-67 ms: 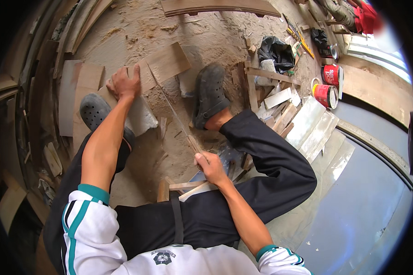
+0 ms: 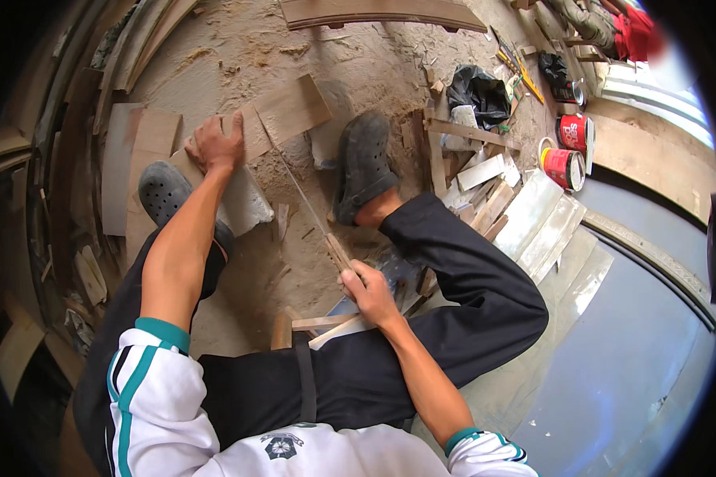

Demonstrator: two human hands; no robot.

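A flat wooden board (image 2: 290, 109) lies slantwise in front of me, propped on pale blocks. My left hand (image 2: 216, 145) bears down on its left part, fingers bent over the wood. A thin handsaw (image 2: 337, 250) runs from the board's near edge back toward me, its blade tip in a cut line across the wood. My right hand (image 2: 367, 292) is wrapped round the saw's wooden handle. Under the board's left part shows a whitish block (image 2: 248, 203). My dark clogs (image 2: 366, 167) stand on either side of the saw.
Planks (image 2: 79, 159) are stacked along the left. At the right lie wood offcuts (image 2: 485, 171), a black plastic bag (image 2: 479, 94), red cans (image 2: 563, 165) and a yellow-edged tool (image 2: 521, 71). Grey sheets (image 2: 612, 342) cover the lower right. Another person in red (image 2: 635, 33) is at the far right.
My right hand has drawn the saw slightly back toward me, down and to the right. My left hand and the board have stayed in place.
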